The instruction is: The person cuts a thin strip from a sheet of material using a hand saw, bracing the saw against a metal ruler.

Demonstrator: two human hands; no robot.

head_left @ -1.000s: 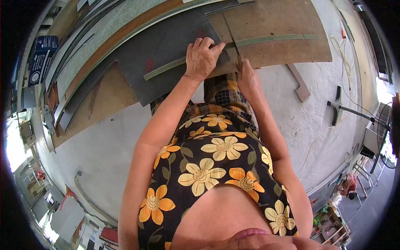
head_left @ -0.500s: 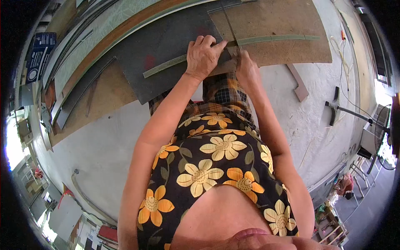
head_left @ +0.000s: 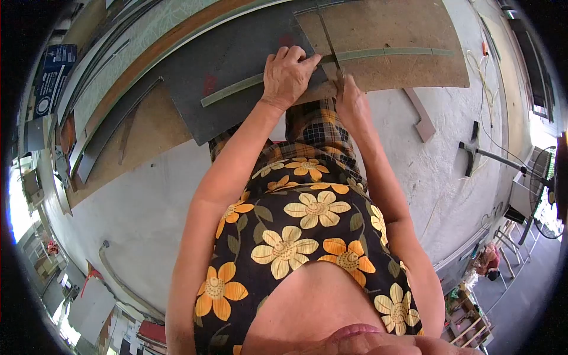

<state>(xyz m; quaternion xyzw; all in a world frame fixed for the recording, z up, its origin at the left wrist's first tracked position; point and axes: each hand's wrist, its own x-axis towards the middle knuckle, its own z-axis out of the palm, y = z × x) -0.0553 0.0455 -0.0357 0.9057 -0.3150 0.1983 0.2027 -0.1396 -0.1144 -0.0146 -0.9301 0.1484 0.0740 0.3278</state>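
Note:
A long green strip (head_left: 234, 90), which looks like split bamboo, lies across a dark sheet (head_left: 236, 53) and a brown board (head_left: 408, 23). My left hand (head_left: 288, 77) is closed over the strip near its middle, thumb stretched along it to the right. In my right hand (head_left: 350, 97) is a long, narrow knife (head_left: 326, 35), its blade pointing away from me and crossing the strip just right of my left thumb. The right part of the strip (head_left: 402, 52) shows a few cross marks over the brown board.
An L-shaped flat piece (head_left: 421, 115) lies on the pale floor (head_left: 408, 165) at the right. Farther right stands a fan (head_left: 541, 189) with a dark foot. Long panels (head_left: 136, 65) are stacked at the left. Another person (head_left: 490, 260) is low in the background right.
The knife blade has tilted slightly, its far end moving a little right. My left hand has barely shifted. The strip stays nearly in place, and the view moves slightly.

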